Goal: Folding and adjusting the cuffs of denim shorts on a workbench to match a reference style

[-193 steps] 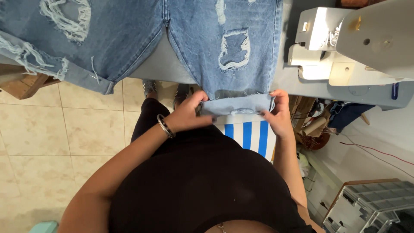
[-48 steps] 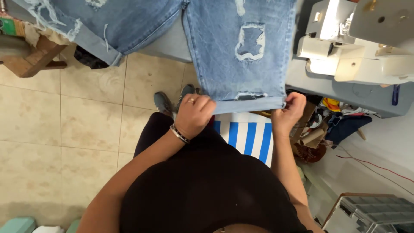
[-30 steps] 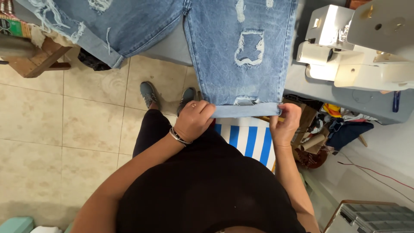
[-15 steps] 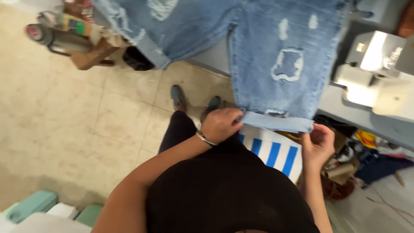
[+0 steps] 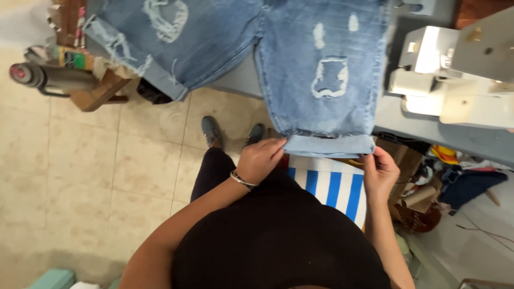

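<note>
Pinching the folded cuff [image 5: 329, 145] of one jeans leg, the left hand [image 5: 261, 159] grips its left corner and the right hand [image 5: 379, 170] its right corner; since half a second ago the view has swung back level. Two legs of the jeans [image 5: 321, 69] hang off the table [image 5: 428, 131], one sewing machine [image 5: 455, 75] beside them

Brown cardboard box [image 5: 399, 160] under the table's right edge

One pair of ripped blue jeans [image 5: 321, 69] on the table, two hands at its folded cuff: left hand [image 5: 259, 159], right hand [image 5: 380, 172]. Two dark shoes [image 5: 211, 131] below, one sewing machine [image 5: 455, 75], one blue-and-white striped cloth [image 5: 329, 184].
</note>
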